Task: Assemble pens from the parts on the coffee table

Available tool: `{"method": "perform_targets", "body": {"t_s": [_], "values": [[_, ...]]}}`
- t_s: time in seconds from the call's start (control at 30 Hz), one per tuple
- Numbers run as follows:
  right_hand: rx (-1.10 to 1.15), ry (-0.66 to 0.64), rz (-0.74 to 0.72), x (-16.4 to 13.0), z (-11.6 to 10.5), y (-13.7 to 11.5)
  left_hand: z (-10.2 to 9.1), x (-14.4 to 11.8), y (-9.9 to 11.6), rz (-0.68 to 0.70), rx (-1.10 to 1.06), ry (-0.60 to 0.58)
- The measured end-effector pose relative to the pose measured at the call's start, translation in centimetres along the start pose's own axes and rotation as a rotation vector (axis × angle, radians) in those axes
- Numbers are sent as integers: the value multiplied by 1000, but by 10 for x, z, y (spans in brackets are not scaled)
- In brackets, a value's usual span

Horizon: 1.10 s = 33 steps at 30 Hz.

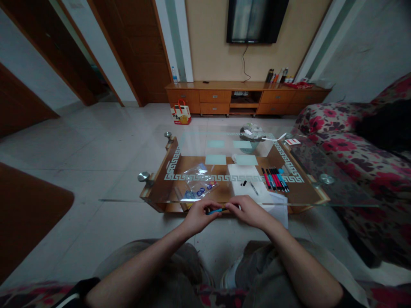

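Observation:
My left hand is closed around the blue barrel of a pen, just above the near edge of the glass table. At the pen's dark right end, the fingers of my right hand are pinched together. Beyond my right hand lies a white sheet of paper, with a small black piece and a thin grey pen-like part on it. Several red, black and blue pens lie side by side to the right. A clear plastic packet rests beyond my left hand.
The glass tabletop overhangs its wooden base, with metal supports. A bowl stands toward its far right, near a card. A floral sofa is on the right. A paper bag stands before the TV cabinet.

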State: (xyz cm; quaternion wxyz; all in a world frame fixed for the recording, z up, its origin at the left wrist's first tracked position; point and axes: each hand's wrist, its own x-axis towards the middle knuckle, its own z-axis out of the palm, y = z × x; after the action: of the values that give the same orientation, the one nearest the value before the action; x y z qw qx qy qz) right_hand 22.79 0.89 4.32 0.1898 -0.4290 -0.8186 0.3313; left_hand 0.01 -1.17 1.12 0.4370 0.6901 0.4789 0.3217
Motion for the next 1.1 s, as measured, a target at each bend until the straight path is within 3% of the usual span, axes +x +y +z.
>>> {"method": "perform_targets", "body": {"t_s": [0.27, 0.53, 0.67, 0.8, 1.0, 1.1], "values": [[16, 33, -23, -1, -2, -2, 0, 2, 0, -13, 1, 11], [47, -93, 32, -1, 5, -1, 0, 0, 2, 8, 19, 15], [77, 20, 42, 1, 0, -1, -1, 1, 3, 18, 15, 34], [117, 148, 47, 2, -11, 0, -4, 2, 5, 21, 4, -23], [89, 79, 38, -3, -15, 1, -6, 1, 1, 56, 57, 29], [131, 113, 66, -1, -12, 3, -5, 1, 2, 30, 52, -2]]}}
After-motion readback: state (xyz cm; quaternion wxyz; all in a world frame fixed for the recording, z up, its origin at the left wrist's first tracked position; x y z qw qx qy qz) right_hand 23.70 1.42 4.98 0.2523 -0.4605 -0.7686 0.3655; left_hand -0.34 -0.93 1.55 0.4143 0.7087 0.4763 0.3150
